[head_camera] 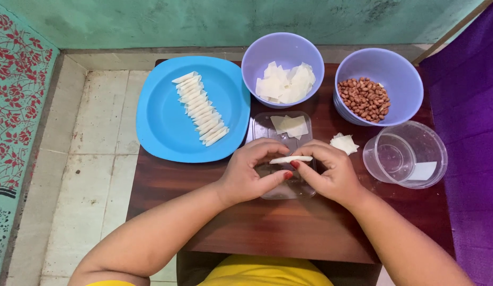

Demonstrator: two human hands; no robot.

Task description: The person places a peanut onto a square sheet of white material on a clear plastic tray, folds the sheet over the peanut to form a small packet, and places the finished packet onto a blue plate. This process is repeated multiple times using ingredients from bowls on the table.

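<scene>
Two purple bowls [282, 53], one blue plate [167, 127] behind clear tray [267, 127] | left hand [251, 175], right hand [334, 175]: fingers pinched on one white wrapper roll [291, 159] above tray.

two purple bowls [282, 53], one blue plate [161, 116]

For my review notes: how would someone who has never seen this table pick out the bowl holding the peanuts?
Start at the dark wooden table and look along its far edge, where two lilac bowls stand side by side. The peanut bowl is the right one, beside the clear plastic container. Its neighbour, the wrapper bowl, holds white sheets; only this one holds reddish-brown nuts.
</scene>
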